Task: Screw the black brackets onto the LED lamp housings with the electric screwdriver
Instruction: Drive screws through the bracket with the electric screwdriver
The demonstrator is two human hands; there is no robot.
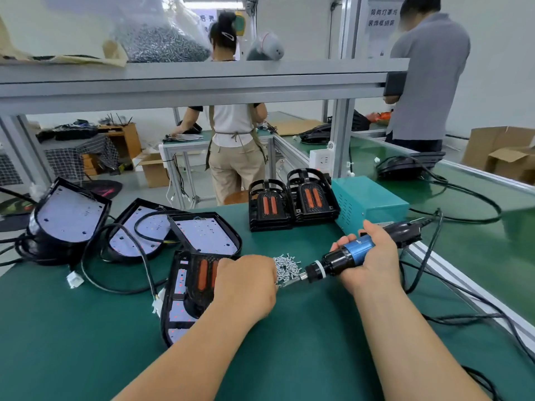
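On the green bench (pixel 86 342), in the head view, an LED lamp housing (pixel 179 299) lay at the near left with a black bracket (pixel 202 276) resting on it. The left hand (pixel 246 285) lay over the bracket's right side, its fingers hidden, so its grasp could not be told. The right hand (pixel 373 256) was wrapped round the electric screwdriver (pixel 341 257), whose tip touched a heap of screws (pixel 288 266). Spare brackets (pixel 292 201) stood stacked beside a teal box (pixel 370 201).

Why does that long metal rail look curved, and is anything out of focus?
Head view: the wide-angle lens bows the shelf rail; light is even, shadows faint; the screws by the electric screwdriver look sharp, the far sign soft.
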